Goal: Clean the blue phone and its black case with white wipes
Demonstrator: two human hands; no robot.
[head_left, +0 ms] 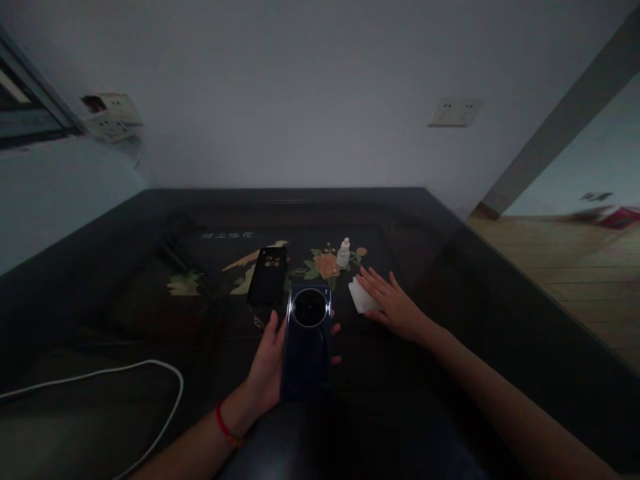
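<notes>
My left hand (267,363) is closed around a dark blue smartphone (307,353), its back with a large round camera facing up. The fingertips show at the phone's right edge. My right hand (393,303) lies with fingers stretched over a small white cloth or folded tissue (360,295) on the dark table; whether the fingers grip it I cannot tell. A black phone case (269,277) rests on the table beyond my left hand. Just past the white piece stands a small white dropper bottle (343,255), upright.
The dark glossy table (425,400) has a printed flower-and-bird pattern and meets the wall at the back. A white cable (173,370) curves across its left side. Wall sockets (455,112) are set above the table, and a wooden floor (545,267) lies to the right.
</notes>
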